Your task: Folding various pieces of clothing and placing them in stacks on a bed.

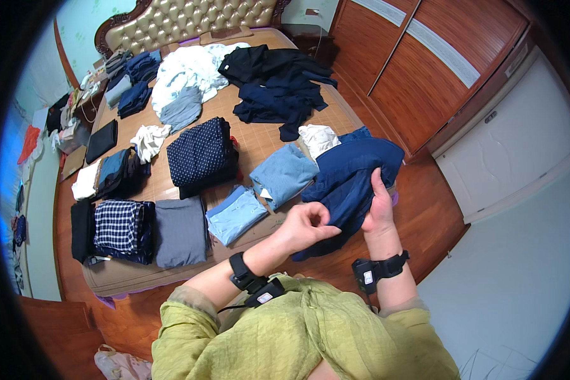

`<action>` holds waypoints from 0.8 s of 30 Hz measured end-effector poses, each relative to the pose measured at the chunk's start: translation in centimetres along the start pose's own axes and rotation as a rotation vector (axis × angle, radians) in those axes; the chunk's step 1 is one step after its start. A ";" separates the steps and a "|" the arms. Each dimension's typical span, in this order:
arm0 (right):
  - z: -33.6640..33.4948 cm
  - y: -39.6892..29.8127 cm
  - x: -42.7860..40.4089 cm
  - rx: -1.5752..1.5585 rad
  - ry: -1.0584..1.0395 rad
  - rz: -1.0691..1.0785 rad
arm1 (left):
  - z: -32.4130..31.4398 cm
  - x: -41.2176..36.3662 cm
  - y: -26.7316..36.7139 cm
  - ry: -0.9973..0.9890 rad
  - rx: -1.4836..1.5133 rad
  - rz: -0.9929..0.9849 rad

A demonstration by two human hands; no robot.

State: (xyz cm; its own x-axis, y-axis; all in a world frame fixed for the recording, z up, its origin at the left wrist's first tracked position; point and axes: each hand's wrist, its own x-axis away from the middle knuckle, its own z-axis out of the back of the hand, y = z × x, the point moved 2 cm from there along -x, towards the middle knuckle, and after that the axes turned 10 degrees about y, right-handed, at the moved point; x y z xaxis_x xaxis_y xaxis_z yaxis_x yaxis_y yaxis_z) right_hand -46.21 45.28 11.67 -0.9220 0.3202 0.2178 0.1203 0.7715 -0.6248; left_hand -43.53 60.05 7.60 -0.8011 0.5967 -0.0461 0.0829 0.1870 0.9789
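Observation:
A dark navy garment point(346, 175) with a wide, smooth band hangs in front of me over the bed's near right corner. My right hand point(381, 206) grips its right side, thumb up along the cloth and fingers hidden behind. At the garment's left edge is my left hand point(308, 223), its fingers curled and thumb stretched out; whether cloth is pinched in it cannot be made out. Just beyond lie a folded light blue garment point(284, 173) and a crumpled white cloth point(318, 140). A smaller pale blue folded piece point(237, 216) rests left of my left hand.
Folded stacks line the bed point(261, 232): a grey piece point(180, 232), a checked stack point(118, 225) and a dotted navy pile point(202, 154). Farther back are loose dark clothes point(280, 85) and a white heap point(190, 69). A wooden wardrobe point(437, 61) and white door point(513, 128) stand right.

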 end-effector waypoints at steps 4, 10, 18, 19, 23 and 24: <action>0.7 -2.6 0.0 0.519 0.063 0.352 | 3.0 -0.3 1.0 -0.014 0.257 0.096; 2.1 -6.1 -0.6 1.311 -0.243 0.109 | 6.9 -0.9 2.6 0.002 -0.002 0.347; 7.8 -10.3 -0.2 2.033 0.013 0.152 | 16.9 -0.1 4.3 0.138 -0.141 0.275; 8.4 -10.4 -0.3 2.031 0.014 0.150 | 17.1 0.0 4.2 0.137 -0.143 0.277; 8.8 -10.5 0.4 1.512 0.019 0.121 | 17.5 1.3 3.7 0.087 -0.269 0.365; 9.0 -10.4 0.7 1.276 0.001 0.085 | 17.6 1.5 3.7 0.064 -0.147 0.391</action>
State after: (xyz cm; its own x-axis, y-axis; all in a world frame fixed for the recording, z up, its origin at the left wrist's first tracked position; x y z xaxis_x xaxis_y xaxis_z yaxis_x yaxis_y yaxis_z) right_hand -51.47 32.52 11.61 -0.9285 0.3432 0.1417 -0.2586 -0.3240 -0.9100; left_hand -33.99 75.39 7.60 -0.7615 0.5502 0.3427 0.3062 -0.1607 0.9383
